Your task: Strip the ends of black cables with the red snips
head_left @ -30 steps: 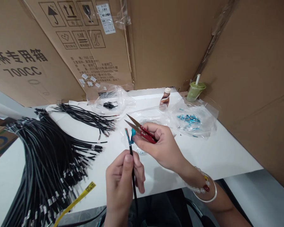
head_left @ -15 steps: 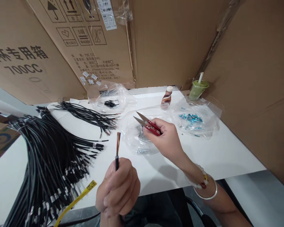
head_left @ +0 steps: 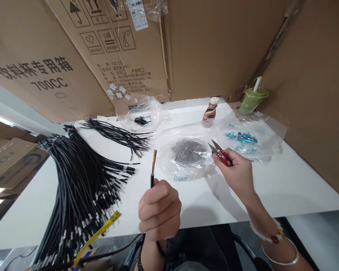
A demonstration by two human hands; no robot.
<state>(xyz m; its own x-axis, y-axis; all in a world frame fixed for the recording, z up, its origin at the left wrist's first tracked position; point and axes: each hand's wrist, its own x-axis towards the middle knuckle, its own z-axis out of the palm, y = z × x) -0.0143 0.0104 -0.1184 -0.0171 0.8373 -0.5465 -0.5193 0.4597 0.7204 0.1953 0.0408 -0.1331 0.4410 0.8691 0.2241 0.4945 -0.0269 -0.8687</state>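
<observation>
My left hand [head_left: 160,209] is closed round a black cable [head_left: 152,180], whose stripped end points up with thin coloured wires [head_left: 154,160] showing. A yellow label [head_left: 101,230] sticks out from a black cable at the lower left. Red-handled snips [head_left: 222,153] are in my right hand [head_left: 238,171], their blades apart and pointing up and left. Between the hands and farther back lies a clear bag [head_left: 189,150] of small greyish pieces. Something small and blue or dark shows by my right fingertips; I cannot make it out.
A large bundle of black cables [head_left: 76,180] covers the table's left side, with a smaller bunch [head_left: 115,135] behind. Farther back are a bag with black pieces [head_left: 142,121], a brown bottle [head_left: 209,113], a green cup [head_left: 252,101] and a bag of blue pieces [head_left: 243,138]. Cardboard boxes [head_left: 214,49] stand behind.
My right hand has moved right with the snips, away from the cable and off the middle bag. The view has shifted, and my left hand still holds the cable upright.
</observation>
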